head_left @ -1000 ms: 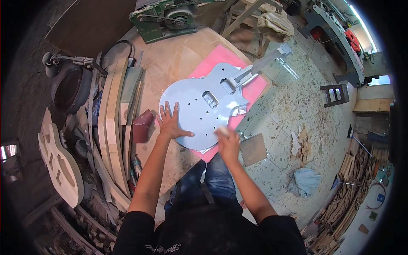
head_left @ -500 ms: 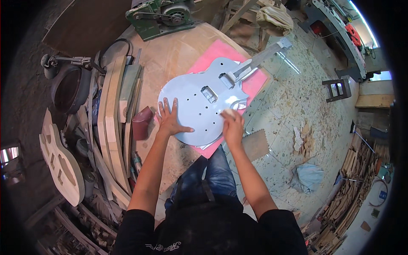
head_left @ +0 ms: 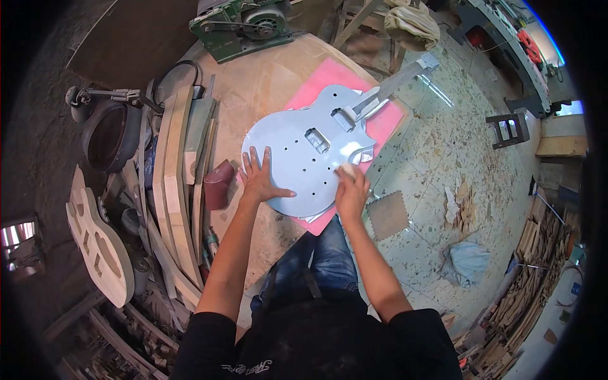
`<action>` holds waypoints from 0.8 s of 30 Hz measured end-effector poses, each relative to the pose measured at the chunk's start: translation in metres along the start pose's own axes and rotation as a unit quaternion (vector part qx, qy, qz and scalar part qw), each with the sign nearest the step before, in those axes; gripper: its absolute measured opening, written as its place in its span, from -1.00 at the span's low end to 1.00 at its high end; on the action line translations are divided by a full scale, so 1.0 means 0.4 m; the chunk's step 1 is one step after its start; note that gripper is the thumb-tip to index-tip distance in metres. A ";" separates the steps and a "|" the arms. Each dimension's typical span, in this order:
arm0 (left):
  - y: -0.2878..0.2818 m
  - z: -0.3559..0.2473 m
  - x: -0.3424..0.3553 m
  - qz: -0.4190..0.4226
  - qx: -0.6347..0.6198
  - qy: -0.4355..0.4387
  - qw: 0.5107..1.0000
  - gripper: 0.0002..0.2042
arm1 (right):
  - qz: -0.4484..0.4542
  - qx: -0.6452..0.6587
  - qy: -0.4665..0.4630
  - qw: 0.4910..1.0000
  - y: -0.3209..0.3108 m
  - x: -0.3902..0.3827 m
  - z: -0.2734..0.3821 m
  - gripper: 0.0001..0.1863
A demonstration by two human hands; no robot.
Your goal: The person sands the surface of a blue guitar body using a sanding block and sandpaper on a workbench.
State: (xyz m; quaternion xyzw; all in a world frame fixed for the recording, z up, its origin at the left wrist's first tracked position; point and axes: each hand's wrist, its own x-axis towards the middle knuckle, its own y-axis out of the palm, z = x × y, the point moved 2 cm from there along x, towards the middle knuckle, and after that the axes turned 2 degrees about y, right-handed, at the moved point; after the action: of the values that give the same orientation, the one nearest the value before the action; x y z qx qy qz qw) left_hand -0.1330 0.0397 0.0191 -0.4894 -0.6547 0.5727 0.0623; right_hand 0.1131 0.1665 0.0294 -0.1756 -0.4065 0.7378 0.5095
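A glossy pale grey electric guitar body (head_left: pixel 292 136) with its neck attached lies face up on a pink sheet (head_left: pixel 387 121). Its neck points to the far right, and pickup cavities and several small holes show in its top. My left hand (head_left: pixel 258 183) rests flat on the body's left lower part, fingers and thumb spread. At the right edge of the body, my right hand (head_left: pixel 352 190) is closed around a small pale pad (head_left: pixel 348 170) against the surface. The fingers partly cover the pad, and its material is not clear.
The workbench (head_left: pixel 266 76) carries a green machine (head_left: pixel 244 28), a dark red sandpaper roll (head_left: pixel 218 185) and long wooden boards (head_left: pixel 172 171). An unfinished wooden guitar body (head_left: pixel 101 247) stands at the left. Rightward, a black stool (head_left: pixel 508 130) and a bluish plastic bag (head_left: pixel 468 261) are on the debris-strewn floor.
The whole view has shifted slightly, moving the scene a little to the right. My left hand stays on the guitar body; my right hand keeps the pad at nearly the same spot.
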 end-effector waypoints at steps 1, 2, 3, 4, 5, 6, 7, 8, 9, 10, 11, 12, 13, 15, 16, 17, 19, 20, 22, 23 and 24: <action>0.000 0.005 -0.001 -0.001 0.002 -0.004 1.000 0.73 | 0.019 -0.020 -0.010 1.000 0.012 -0.062 0.013 -0.59; 0.001 0.008 -0.003 -0.001 0.003 -0.008 1.000 0.73 | 0.037 -0.043 -0.020 0.998 0.017 -0.125 0.029 -0.62; 0.005 0.009 -0.004 0.000 0.001 -0.007 1.000 0.73 | 0.067 -0.025 -0.024 0.997 0.010 -0.183 0.045 -0.61; 0.002 0.009 -0.004 0.002 0.006 -0.010 1.000 0.73 | 0.067 -0.024 -0.021 0.997 0.003 -0.183 0.043 -0.61; -0.002 0.009 -0.005 0.003 0.011 -0.013 1.000 0.73 | 0.086 -0.015 -0.036 0.996 -0.004 -0.181 0.040 -0.61; -0.006 0.013 -0.006 0.001 0.010 -0.012 1.000 0.73 | 0.102 -0.009 -0.057 0.993 -0.008 -0.175 0.036 -0.61; -0.005 0.010 -0.008 0.001 0.007 -0.011 1.000 0.73 | 0.086 0.004 -0.059 0.995 -0.013 -0.134 0.021 -0.62; -0.005 0.007 -0.007 0.002 0.004 -0.010 1.000 0.73 | 0.083 0.003 -0.058 0.995 -0.009 -0.080 0.006 -0.62; 0.000 0.000 -0.004 0.004 0.004 -0.008 1.000 0.73 | 0.049 -0.005 -0.028 0.998 -0.009 -0.025 -0.011 -0.62; 0.002 -0.003 0.001 0.001 0.001 -0.002 1.000 0.73 | 0.018 -0.011 0.001 1.000 -0.009 0.012 -0.021 -0.61; 0.003 -0.002 0.003 -0.003 -0.002 0.004 1.000 0.73 | 0.011 -0.014 0.027 0.999 -0.010 0.029 -0.021 -0.60; 0.007 -0.002 0.000 -0.001 -0.001 0.006 1.000 0.73 | 0.010 -0.014 0.031 0.999 -0.003 -0.004 -0.017 -0.60; 0.007 -0.003 -0.001 0.002 0.002 0.001 1.000 0.73 | 0.023 -0.028 0.027 0.999 0.016 -0.065 -0.009 -0.60; 0.000 0.010 -0.006 0.001 0.003 -0.011 1.000 0.73 | 0.040 -0.039 0.018 0.998 0.021 -0.169 0.024 -0.60; 0.003 0.016 -0.008 0.002 0.001 -0.011 1.000 0.73 | 0.069 -0.035 -0.011 0.997 0.010 -0.224 0.038 -0.60; 0.004 0.019 -0.008 0.002 0.000 -0.010 1.000 0.73 | 0.096 -0.030 -0.039 0.994 0.006 -0.248 0.048 -0.60; 0.001 0.014 -0.006 0.003 0.001 -0.008 1.000 0.73 | 0.088 -0.007 -0.044 0.995 0.003 -0.183 0.010 -0.60; -0.001 0.010 -0.004 0.005 0.002 -0.006 1.000 0.73 | 0.081 0.017 -0.050 0.995 0.005 -0.137 -0.015 -0.60; -0.001 0.000 0.003 0.003 0.001 -0.002 1.000 0.73 | 0.051 0.003 -0.006 0.999 0.001 -0.004 -0.033 -0.60; 0.002 -0.002 0.002 0.001 0.000 0.002 1.000 0.73 | 0.022 -0.010 0.038 0.999 -0.003 0.022 -0.038 -0.60; 0.008 -0.002 -0.002 0.005 0.001 0.002 1.000 0.73 | 0.022 -0.010 0.041 0.999 0.000 0.004 -0.034 -0.60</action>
State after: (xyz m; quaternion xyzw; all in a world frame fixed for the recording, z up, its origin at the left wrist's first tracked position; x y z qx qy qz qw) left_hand -0.1305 0.0393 0.0172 -0.4936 -0.6515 0.5729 0.0618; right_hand 0.1216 0.1736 0.0216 -0.2201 -0.3887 0.7369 0.5073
